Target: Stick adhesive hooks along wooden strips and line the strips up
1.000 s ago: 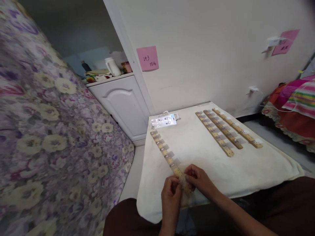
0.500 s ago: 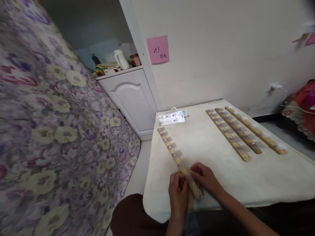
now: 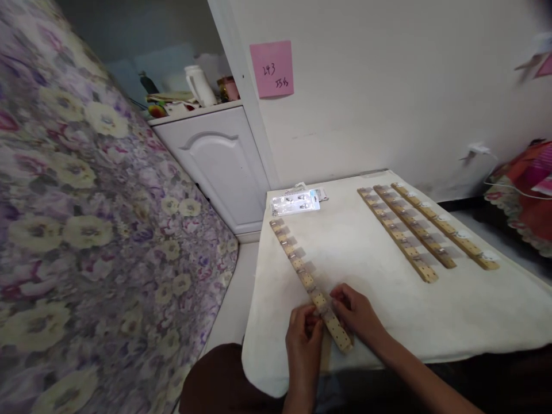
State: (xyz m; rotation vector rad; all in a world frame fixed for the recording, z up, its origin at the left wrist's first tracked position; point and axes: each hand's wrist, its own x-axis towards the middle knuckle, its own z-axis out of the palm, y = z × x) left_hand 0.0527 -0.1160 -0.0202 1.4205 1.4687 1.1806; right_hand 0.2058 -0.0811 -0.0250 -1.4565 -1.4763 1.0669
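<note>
Pale wooden strip with holes and small clear tabs [image 3: 307,280] slants across the white cloth-covered counter [image 3: 362,322], its near part between your left hand [image 3: 304,330] and right hand [image 3: 357,313]. Your fingers curl in at its edges; whether they pinch anything, I cannot tell. Three similar strips [image 3: 414,225] lie right, a clear plastic packet [image 3: 295,203] beyond

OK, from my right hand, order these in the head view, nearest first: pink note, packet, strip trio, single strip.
1. Single strip, just left of your right hand
2. Strip trio, to the right
3. Packet, table's far left
4. Pink note, on the wall
</note>
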